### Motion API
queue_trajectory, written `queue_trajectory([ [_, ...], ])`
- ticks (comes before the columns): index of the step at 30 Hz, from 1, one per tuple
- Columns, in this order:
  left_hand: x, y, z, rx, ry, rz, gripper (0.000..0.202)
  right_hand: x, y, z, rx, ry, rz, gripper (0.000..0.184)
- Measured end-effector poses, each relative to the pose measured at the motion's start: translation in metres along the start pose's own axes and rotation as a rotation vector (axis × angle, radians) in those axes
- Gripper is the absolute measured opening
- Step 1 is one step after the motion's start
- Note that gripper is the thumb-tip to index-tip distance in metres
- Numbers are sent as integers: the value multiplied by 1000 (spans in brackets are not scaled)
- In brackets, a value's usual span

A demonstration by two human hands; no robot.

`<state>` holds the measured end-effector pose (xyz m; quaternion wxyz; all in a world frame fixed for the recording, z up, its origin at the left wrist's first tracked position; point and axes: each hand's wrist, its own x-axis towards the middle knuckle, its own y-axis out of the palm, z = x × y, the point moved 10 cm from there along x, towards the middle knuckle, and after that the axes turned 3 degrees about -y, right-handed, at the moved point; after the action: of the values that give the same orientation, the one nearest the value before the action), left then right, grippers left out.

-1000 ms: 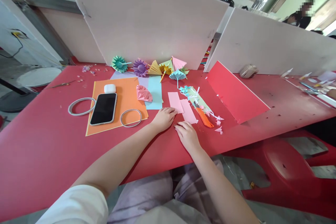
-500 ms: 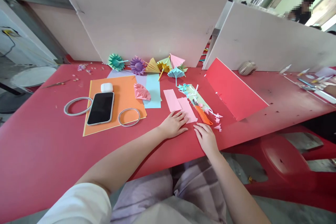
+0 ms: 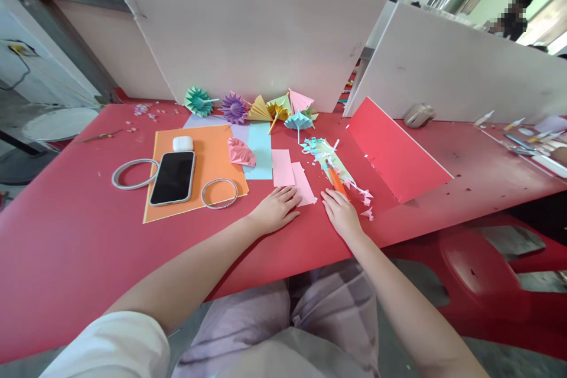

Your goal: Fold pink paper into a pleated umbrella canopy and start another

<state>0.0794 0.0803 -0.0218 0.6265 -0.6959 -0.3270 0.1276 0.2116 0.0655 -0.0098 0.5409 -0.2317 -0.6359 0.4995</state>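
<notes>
- Left hand [image 3: 274,211] is lying palm down, fingers uncurled, overlapping the near ends of two pink rectangular paper strips: left strip [image 3: 283,166] and right strip [image 3: 303,183]. Right hand [image 3: 341,212] is resting with fingers loosely extended, gripping nothing visible; whether it is touching the slim orange cutter [image 3: 338,181] cannot be told.
- Both strips are lying slightly askew on the smooth red table [image 3: 66,236], just beyond the left hand. For tidy handling, flat fingertips should be pressing lightly, squaring the long edges without creasing them.
- One cutter is lying partly hidden by the right hand; fingers should be avoiding its far end, where a blade would probably sit.
- Leftward, one dark-screened rectangular phone [image 3: 173,178] is lying on orange paper [image 3: 212,159], with two pale rings, one thin and silvery [image 3: 219,207], one wide and white [image 3: 116,176].
- Farther, one white rounded case [image 3: 183,143], one pink pleated paper fan [image 3: 241,152] and one red rectangular board [image 3: 396,147] are occupying the table.
- Small paper scraps [image 3: 313,146] are lying too densely for counting.
- Farthest, at least seven coloured folded-paper pieces are forming a row, teal pleated piece [image 3: 198,101] leftmost.
</notes>
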Motion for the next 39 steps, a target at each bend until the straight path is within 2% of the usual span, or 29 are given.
queue_trajectory([
  [4,0,0,1,-7,-13,0,45,-1,4,23,34,-103,62,32],
  [6,1,0,1,-12,-14,2,45,-2,6,27,30,-112,76,33],
  [14,-8,-5,4,-40,-30,5,39,0,6,9,-51,11,37,40],
  [18,-17,-7,7,-48,-43,-5,38,26,16,19,-38,-4,22,37],
  [24,-18,-10,7,-28,-43,-10,37,82,58,32,32,18,-11,39],
  [28,-17,-15,10,-31,-55,-32,32,86,69,19,46,75,-33,39],
  [34,-13,-23,7,-50,-76,-121,23,76,57,-6,10,193,-104,40],
  [36,-15,-35,19,-35,-148,-180,22,76,54,-9,17,206,-129,41],
  [37,-19,-44,31,-20,-210,-221,23,76,53,-9,24,210,-142,41],
  [39,-36,-70,71,24,-408,-329,30,76,51,-10,44,215,-163,40],
])
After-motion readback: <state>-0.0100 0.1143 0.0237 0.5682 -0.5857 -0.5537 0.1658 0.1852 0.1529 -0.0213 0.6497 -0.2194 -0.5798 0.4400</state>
